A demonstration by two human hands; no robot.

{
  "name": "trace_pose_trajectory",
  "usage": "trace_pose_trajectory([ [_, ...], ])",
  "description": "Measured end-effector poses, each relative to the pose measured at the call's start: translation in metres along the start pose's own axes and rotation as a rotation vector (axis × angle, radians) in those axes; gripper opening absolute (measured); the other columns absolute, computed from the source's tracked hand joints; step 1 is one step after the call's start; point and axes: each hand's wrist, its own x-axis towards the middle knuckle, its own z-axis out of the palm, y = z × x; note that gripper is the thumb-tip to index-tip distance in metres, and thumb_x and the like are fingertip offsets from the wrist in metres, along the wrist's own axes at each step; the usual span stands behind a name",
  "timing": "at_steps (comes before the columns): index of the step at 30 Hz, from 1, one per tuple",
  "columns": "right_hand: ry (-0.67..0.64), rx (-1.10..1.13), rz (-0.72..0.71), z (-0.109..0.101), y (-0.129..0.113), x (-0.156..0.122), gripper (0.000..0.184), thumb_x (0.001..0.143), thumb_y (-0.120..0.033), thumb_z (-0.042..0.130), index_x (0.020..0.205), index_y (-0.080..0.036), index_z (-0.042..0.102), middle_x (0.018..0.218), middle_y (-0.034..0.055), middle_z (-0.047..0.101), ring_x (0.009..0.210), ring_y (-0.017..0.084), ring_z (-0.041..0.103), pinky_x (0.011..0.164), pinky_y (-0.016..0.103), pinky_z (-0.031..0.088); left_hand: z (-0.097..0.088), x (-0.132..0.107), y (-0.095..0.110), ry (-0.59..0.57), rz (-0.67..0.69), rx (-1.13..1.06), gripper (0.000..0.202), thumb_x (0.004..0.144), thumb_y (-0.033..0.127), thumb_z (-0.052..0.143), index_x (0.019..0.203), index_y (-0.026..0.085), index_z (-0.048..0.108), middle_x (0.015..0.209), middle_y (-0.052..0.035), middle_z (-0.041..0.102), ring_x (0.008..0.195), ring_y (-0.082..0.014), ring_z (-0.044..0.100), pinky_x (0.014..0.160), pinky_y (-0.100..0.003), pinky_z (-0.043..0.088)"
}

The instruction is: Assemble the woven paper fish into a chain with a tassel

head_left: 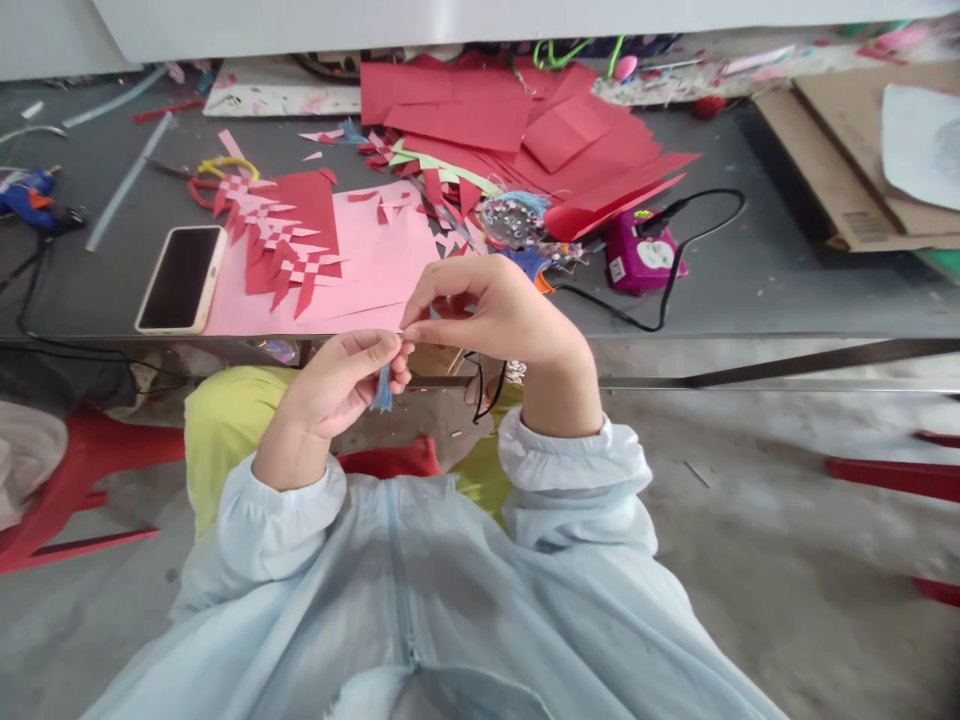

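My left hand [341,375] is closed around a small blue tassel [383,390], whose threads hang below the fingers. Close beside it, my right hand [487,305] pinches at the top of the tassel; whatever lies between those fingertips is too small to make out. Both hands are just in front of the table edge. Behind them lie pink paper sheets [375,245] and a red paper piece [322,205]. Woven red and pink paper fish shapes [281,235] rest on these sheets.
A phone [181,280] lies left of the paper, near scissors [225,170]. Red paper sheets [487,120] are piled at the back. A purple power socket [641,250] with a black cable stands to the right, cardboard [862,170] beyond. A blue glue gun [34,200] is far left.
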Motion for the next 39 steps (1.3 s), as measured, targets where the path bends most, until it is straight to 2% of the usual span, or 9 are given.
trace_pose_trajectory([
  [11,0.05,-0.22,0.025,0.014,0.004,0.003,0.01,0.092,-0.021,0.055,0.086,-0.016,0.061,0.078,-0.0003,0.064,0.067,0.009,0.05,0.066,0.024,0.038,-0.002,0.004,-0.01,0.257,0.334,0.225,0.042,0.061,0.051,0.092,0.071,0.016,0.072,0.066,-0.0017,0.065,0.062,-0.0113,0.059,0.055,-0.023,0.048],
  [16,0.058,-0.257,-0.005,0.019,0.004,0.005,0.013,0.094,-0.021,0.051,0.084,-0.017,0.057,0.077,-0.0001,0.059,0.068,0.01,0.047,0.067,0.025,0.036,-0.001,0.003,-0.011,0.304,0.426,0.289,0.042,0.065,0.054,0.089,0.072,0.016,0.072,0.063,-0.0002,0.064,0.06,-0.0101,0.058,0.057,-0.022,0.048],
  [24,0.089,-0.27,-0.036,0.022,0.005,0.009,0.024,0.094,-0.023,0.049,0.071,-0.02,0.045,0.068,-0.0016,0.046,0.064,0.011,0.039,0.063,0.027,0.031,-0.006,0.001,-0.017,0.4,0.51,0.462,0.037,0.075,0.053,0.083,0.082,0.017,0.076,0.073,-0.0026,0.071,0.064,-0.012,0.062,0.062,-0.024,0.051],
  [28,0.098,-0.262,-0.012,0.022,0.005,0.01,0.035,0.095,-0.025,0.051,0.063,-0.021,0.037,0.06,-0.0044,0.039,0.057,0.009,0.031,0.058,0.028,0.026,-0.002,-0.002,-0.015,0.398,0.543,0.511,0.033,0.078,0.051,0.08,0.081,0.018,0.076,0.072,-0.0021,0.07,0.061,-0.0117,0.061,0.056,-0.023,0.048],
  [30,0.086,-0.242,0.01,0.02,0.005,0.009,0.04,0.098,-0.031,0.051,0.061,-0.02,0.039,0.056,-0.0047,0.04,0.055,0.008,0.032,0.057,0.027,0.027,0.0,-0.004,-0.014,0.389,0.547,0.519,0.03,0.08,0.048,0.079,0.08,0.018,0.075,0.071,-0.0017,0.07,0.06,-0.0115,0.061,0.054,-0.022,0.047],
  [32,0.076,-0.194,0.022,0.016,0.006,0.008,0.044,0.102,-0.039,0.047,0.064,-0.018,0.05,0.058,-0.003,0.049,0.056,0.008,0.04,0.059,0.026,0.032,0.0,-0.005,-0.014,0.383,0.551,0.501,0.028,0.081,0.046,0.078,0.08,0.019,0.075,0.071,-0.0015,0.07,0.062,-0.0113,0.061,0.055,-0.022,0.049],
  [34,0.091,-0.137,0.01,0.011,0.006,0.006,0.045,0.104,-0.044,0.045,0.075,-0.015,0.062,0.066,0.0003,0.06,0.062,0.008,0.05,0.063,0.025,0.037,0.001,-0.005,-0.013,0.374,0.545,0.454,0.027,0.081,0.045,0.079,0.079,0.019,0.075,0.071,-0.0015,0.069,0.063,-0.0113,0.062,0.056,-0.022,0.05],
  [37,0.105,-0.095,-0.051,0.004,0.006,0.003,0.027,0.098,-0.038,0.06,0.097,-0.013,0.07,0.082,0.0026,0.067,0.07,0.008,0.055,0.064,0.023,0.042,0.001,-0.006,-0.011,0.349,0.495,0.37,0.027,0.077,0.045,0.081,0.078,0.018,0.074,0.07,-0.0016,0.068,0.063,-0.0113,0.061,0.057,-0.023,0.05],
  [39,0.077,-0.086,-0.116,0.002,0.007,0.002,0.023,0.092,-0.031,0.069,0.108,-0.014,0.07,0.086,0.0027,0.067,0.07,0.008,0.054,0.062,0.023,0.043,0.001,-0.005,-0.009,0.322,0.454,0.322,0.027,0.074,0.044,0.083,0.075,0.018,0.073,0.069,-0.0014,0.068,0.063,-0.0111,0.061,0.058,-0.023,0.05],
])
